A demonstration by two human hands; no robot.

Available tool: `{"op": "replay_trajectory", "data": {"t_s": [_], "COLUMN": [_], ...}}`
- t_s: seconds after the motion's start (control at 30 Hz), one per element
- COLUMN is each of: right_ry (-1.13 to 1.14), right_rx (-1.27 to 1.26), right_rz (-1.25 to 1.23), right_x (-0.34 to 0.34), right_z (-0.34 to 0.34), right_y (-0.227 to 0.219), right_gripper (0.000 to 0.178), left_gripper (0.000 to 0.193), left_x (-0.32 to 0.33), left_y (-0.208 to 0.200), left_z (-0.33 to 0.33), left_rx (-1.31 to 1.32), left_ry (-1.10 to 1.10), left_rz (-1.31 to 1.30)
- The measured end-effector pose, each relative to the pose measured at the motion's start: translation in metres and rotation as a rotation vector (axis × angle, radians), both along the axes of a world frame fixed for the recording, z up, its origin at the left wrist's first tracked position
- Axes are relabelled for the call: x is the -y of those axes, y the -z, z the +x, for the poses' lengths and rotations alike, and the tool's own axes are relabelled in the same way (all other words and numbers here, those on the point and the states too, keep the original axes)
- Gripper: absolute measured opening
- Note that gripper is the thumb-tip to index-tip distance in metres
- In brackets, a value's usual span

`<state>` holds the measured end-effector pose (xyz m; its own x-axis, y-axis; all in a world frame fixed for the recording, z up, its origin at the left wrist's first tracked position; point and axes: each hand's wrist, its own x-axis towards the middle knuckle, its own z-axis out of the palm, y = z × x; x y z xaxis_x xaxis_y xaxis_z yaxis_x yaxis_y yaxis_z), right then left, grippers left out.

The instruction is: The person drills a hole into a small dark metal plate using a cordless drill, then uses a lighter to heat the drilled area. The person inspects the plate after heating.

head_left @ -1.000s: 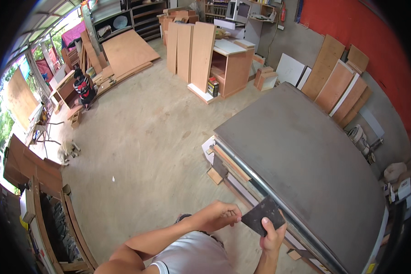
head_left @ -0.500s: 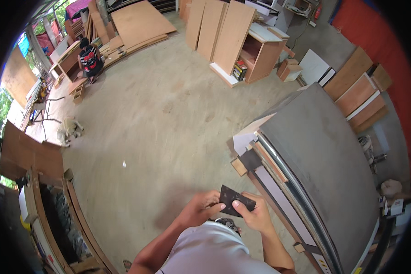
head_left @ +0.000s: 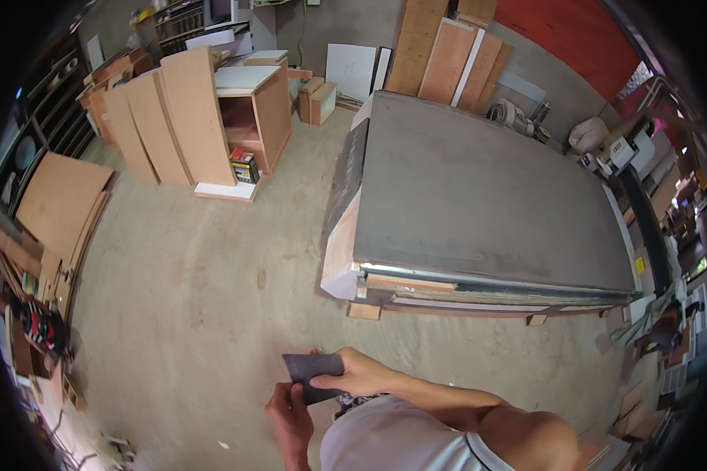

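Between my hands, just in front of my body, is a dark grey, flat rectangular piece that looks like sandpaper [head_left: 309, 366]. My right hand [head_left: 359, 372] grips its right side, thumb across the upper face and fingers behind. At the lower left edge, my left hand [head_left: 289, 412] pinches it between thumb and fingers. The underside of the piece is hidden. Both hands are over the concrete floor, apart from the big table [head_left: 487, 196] with a dark grey top.
Wooden blocks [head_left: 364, 312] support the table. Beyond stand leaning plywood panels [head_left: 188, 118], a cabinet [head_left: 271, 122] and a small boxed item [head_left: 244, 167]. Boards [head_left: 63, 204] lie at the left, where a person [head_left: 43, 326] crouches. A motor-like machine [head_left: 507, 115] sits behind the table.
My view has swung right, bringing the whole table top into sight. The sandpaper piece has turned in my hands; my right arm now reaches across from the right. Both hands still hold it.
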<state>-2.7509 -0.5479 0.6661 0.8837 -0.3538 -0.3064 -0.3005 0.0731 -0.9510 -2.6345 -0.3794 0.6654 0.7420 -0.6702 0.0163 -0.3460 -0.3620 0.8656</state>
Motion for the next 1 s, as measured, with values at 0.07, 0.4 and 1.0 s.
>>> {"op": "replay_trajectory", "data": {"t_s": [0.07,0.4,1.0], "right_ry": [-0.031,-0.403,0.464], "right_rx": [0.086,0.197,0.099], "right_rz": [-0.033,0.323,0.617], "right_x": [0.029,0.177,0.565], "right_z": [0.051,0.309,0.549], "right_y": [0.027,0.001,0.018], "right_gripper": [0.029,0.039,0.037], "left_gripper": [0.027,0.036,0.025], "left_x": [0.026,0.129,0.629], "left_y": [0.006,-0.01,0.031], "left_z": [0.048,0.277,0.628], "left_rx": [0.004,0.1,-0.236], "left_ry": [0.013,-0.004,0.681], "left_rz": [0.061,0.009,-0.035]}}
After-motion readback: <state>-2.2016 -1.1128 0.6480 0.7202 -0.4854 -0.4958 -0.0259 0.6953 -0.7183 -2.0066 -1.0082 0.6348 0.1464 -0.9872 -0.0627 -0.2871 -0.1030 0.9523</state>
